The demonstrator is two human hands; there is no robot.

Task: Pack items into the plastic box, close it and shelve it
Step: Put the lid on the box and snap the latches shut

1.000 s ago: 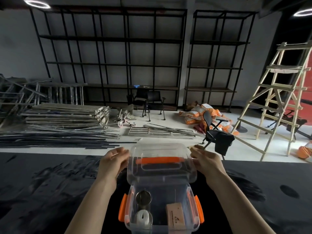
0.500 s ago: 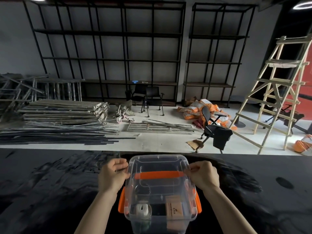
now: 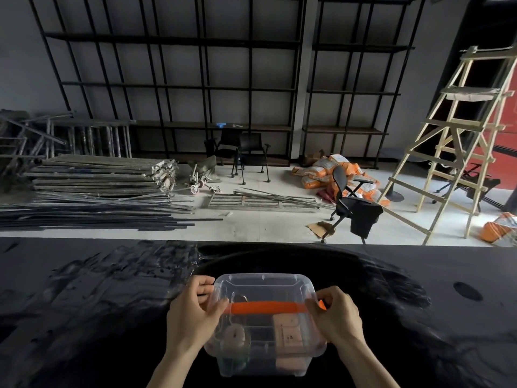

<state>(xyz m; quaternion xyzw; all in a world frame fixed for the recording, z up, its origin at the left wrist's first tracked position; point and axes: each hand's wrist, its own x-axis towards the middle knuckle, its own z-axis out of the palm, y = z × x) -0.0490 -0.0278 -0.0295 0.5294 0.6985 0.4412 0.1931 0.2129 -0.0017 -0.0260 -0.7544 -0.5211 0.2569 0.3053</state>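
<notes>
A clear plastic box stands on the black table right in front of me. Its clear lid with an orange handle lies flat on top. My left hand grips the lid's left edge and covers the side latch there. At the right edge my right hand pinches the orange latch. Through the lid I see a white roll, a metal cup and a pale carton.
Black shelving racks line the far wall. On the floor beyond the table lie metal bars, orange sacks and a black office chair. A wooden ladder stands at the right.
The lid came down from tilted open onto the box. Both hands moved from the lid's far corners to its side edges over the latches.
</notes>
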